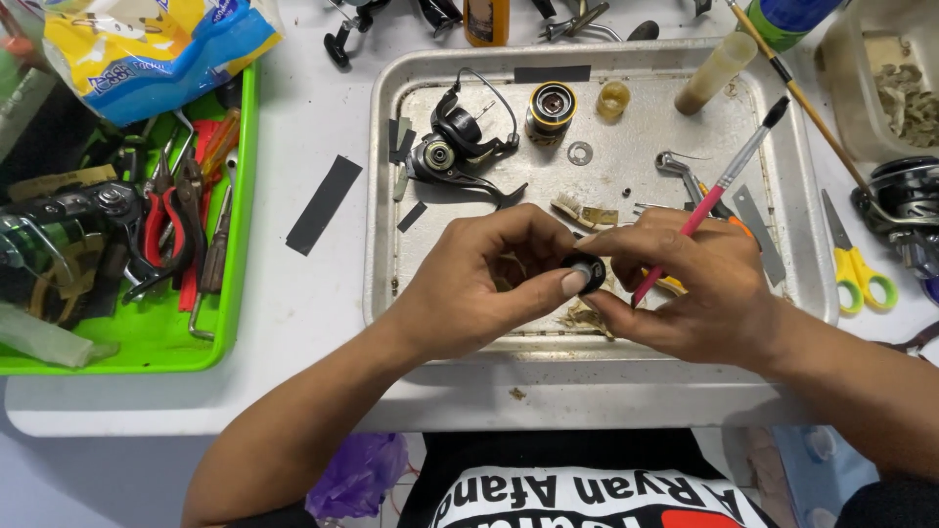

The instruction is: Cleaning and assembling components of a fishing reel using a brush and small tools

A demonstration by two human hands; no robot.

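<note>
From the head camera, the left hand [479, 284] pinches a small black round part [587, 272] over the metal tray [386, 186], and the right hand [685, 288] touches that part too while gripping a pink paintbrush [719, 186].

left hand [469, 284]: bare, no glove, ring or watch | right hand [685, 288]: bare likewise | forearms: uncovered, no sleeves in view | fingers [572, 284]: short trimmed nails | torso: black shirt [587, 489] with white lettered print (red patch at lower edge)
</note>
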